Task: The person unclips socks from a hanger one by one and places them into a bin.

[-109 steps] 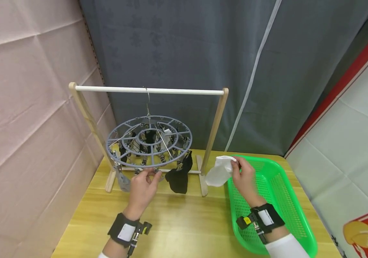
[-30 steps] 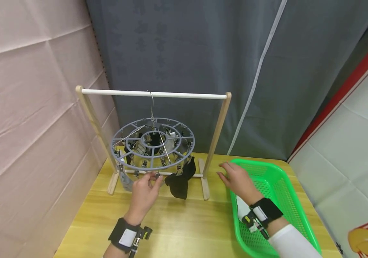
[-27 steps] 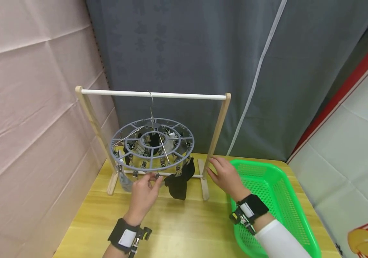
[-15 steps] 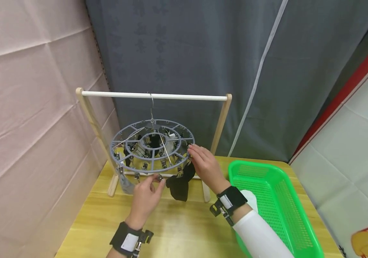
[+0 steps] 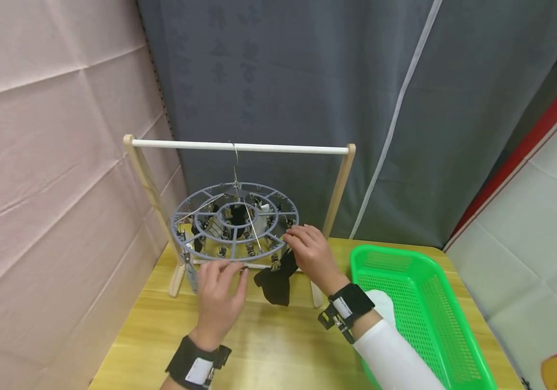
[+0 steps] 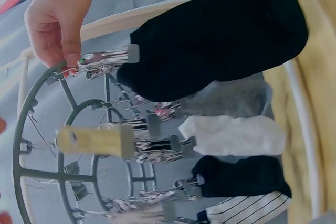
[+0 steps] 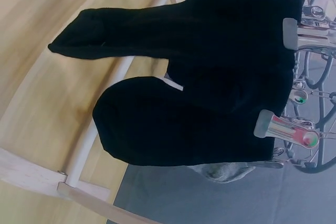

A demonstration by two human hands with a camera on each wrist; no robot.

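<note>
A round grey clip hanger point(image 5: 233, 257) hangs by its hook from the stand's white rail. My right hand point(image 5: 311, 254) pinches its right rim, beside a clip that bears a black sock point(image 6: 220, 40). At the front rim is my left hand point(image 5: 220, 298), its fingers spread and thumb apart, near a small metal clip point(image 5: 244, 268). In the right wrist view, black socks point(image 7: 147, 124) hang from metal clips point(image 7: 289, 129). Further clips carry a white sock point(image 6: 236, 136), a striped sock point(image 6: 249, 209) and a grey sock point(image 6: 231, 98).
A green plastic basket point(image 5: 446, 319) stands at the right of the wooden table point(image 5: 278, 346), with a white sock point(image 5: 382, 304) in it, partly behind the right forearm. The rack's wooden upright point(image 5: 339, 189) rises just behind the right hand. A grey curtain point(image 5: 298, 81) backs the table.
My right hand first held a white sock, let it go into the basket, then moved left to the hanger's rim. My left fingers, which pinched a front clip, have spread.
</note>
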